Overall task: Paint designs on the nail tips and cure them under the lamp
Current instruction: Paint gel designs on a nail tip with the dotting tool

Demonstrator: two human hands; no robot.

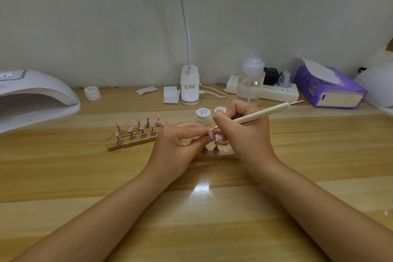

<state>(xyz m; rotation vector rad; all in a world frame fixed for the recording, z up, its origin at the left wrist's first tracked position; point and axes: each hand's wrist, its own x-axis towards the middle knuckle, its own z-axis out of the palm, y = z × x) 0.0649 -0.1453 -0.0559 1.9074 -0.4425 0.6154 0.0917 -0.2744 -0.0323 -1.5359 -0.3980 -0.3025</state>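
The left hand [176,144] pinches a pink nail tip [211,133] between thumb and fingertips, above the near wooden holder [221,155]. The right hand [244,130] grips the dotting pen [261,114] pencil-style, its working end hidden. Bracing the hands together should, I judge, steady fine strokes; the lamp [32,95] waits far left.

Bare forearms (no sleeves, rings)

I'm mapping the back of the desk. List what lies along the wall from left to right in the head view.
Curing lamp → small white jar → white paper pieces → desk lamp clip base → clear pump bottle → white power strip → purple tissue pack.
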